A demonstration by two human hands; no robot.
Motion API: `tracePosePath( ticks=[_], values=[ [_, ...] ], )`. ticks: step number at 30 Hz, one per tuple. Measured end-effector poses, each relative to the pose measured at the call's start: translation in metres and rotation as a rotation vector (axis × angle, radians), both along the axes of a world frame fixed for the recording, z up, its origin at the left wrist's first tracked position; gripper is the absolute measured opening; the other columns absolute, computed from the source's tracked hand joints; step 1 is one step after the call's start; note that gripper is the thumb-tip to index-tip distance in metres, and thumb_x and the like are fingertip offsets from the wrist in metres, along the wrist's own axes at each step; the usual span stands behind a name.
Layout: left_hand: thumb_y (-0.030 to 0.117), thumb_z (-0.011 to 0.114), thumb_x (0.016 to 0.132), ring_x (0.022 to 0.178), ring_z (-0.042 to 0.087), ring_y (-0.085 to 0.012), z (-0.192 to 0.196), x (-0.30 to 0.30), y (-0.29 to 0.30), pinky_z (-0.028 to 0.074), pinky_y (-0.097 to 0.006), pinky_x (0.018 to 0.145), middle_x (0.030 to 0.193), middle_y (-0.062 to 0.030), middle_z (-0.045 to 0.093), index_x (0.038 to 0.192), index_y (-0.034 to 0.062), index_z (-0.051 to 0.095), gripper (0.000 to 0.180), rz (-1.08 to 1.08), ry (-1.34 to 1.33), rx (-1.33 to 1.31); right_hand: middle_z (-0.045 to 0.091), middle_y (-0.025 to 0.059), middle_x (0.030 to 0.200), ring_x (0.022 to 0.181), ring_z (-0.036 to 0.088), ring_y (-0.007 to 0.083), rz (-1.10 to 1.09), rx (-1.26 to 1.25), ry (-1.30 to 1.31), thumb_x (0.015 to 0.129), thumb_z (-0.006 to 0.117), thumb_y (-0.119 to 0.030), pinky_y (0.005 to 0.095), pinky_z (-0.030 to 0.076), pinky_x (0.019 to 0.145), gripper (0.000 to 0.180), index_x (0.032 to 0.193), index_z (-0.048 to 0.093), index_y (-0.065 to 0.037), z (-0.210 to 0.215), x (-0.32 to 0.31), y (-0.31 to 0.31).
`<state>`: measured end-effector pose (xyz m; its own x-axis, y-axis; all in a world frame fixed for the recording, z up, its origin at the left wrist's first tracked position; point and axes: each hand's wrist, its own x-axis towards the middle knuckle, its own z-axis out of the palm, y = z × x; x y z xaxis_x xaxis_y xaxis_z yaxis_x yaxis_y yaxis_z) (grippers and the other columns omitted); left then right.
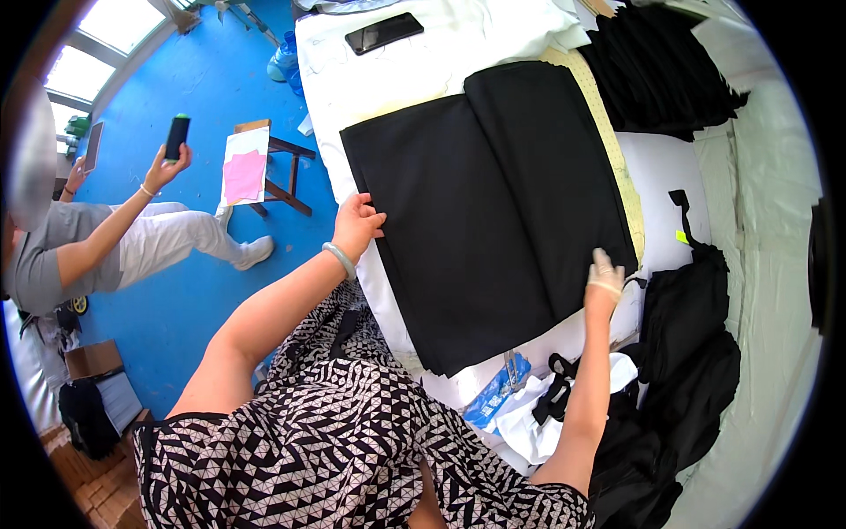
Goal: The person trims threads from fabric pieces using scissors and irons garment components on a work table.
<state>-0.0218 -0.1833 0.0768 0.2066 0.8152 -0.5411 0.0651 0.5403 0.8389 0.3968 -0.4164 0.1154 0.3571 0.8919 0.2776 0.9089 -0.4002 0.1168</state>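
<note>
A large piece of folded black cloth (441,203) lies spread over a padded white and pale yellow work surface, with a long fold running down its middle. At its left edge is my left hand (355,227), a bangle on the wrist, its fingers bent over the border and gripping it; the thumb is hard to see. My right hand (604,280) wears a pale glove over the fingers. It rests on the cloth's lower right corner, fingers stretched out and slightly blurred.
A phone (384,33) lies on the white cloth at the far end. Stacked black pieces (656,70) sit far right, and a heap of black garments (687,344) lies nearer. On the left, a person (97,238) holds a dark object near a small stool (273,163).
</note>
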Motion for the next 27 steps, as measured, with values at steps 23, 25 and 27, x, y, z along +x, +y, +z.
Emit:
tracePosePath(
  ticks=[23, 25, 27],
  values=[
    [0.025, 0.049, 0.1, 0.099, 0.066, -0.0238, 0.022, -0.028, 0.006, 0.056, -0.033, 0.08, 0.113, -0.0181, 0.063, 0.129, 0.0004, 0.044, 0.039, 0.006, -0.364, 0.018, 0.068, 0.0098, 0.1, 0.086, 0.064, 0.0292, 0.512, -0.198, 0.479, 0.08, 0.051, -0.003, 0.0414, 0.05, 0.08, 0.027, 0.099, 0.067, -0.011, 0.048, -0.19, -0.008],
    [0.032, 0.045, 0.102, 0.11, 0.062, -0.0295, 0.02, -0.008, 0.005, 0.053, -0.038, 0.088, 0.129, -0.0222, 0.054, 0.14, 0.0027, 0.033, 0.05, -0.033, -0.425, 0.001, 0.068, 0.0057, 0.1, 0.094, 0.065, 0.0232, 0.525, -0.372, 0.555, 0.078, 0.052, -0.003, 0.0397, 0.046, 0.092, 0.027, 0.099, 0.067, -0.011, 0.053, -0.208, -0.031],
    [0.036, 0.046, 0.101, 0.113, 0.06, -0.031, 0.02, 0.01, 0.002, 0.052, -0.04, 0.09, 0.131, -0.0225, 0.052, 0.142, 0.0042, 0.032, 0.053, -0.097, -0.46, -0.048, 0.067, 0.0074, 0.105, 0.099, 0.063, 0.0258, 0.392, -0.306, 0.592, 0.075, 0.06, -0.001, 0.0412, 0.047, 0.09, 0.027, 0.1, 0.067, -0.008, 0.034, -0.21, -0.06]
  ],
)
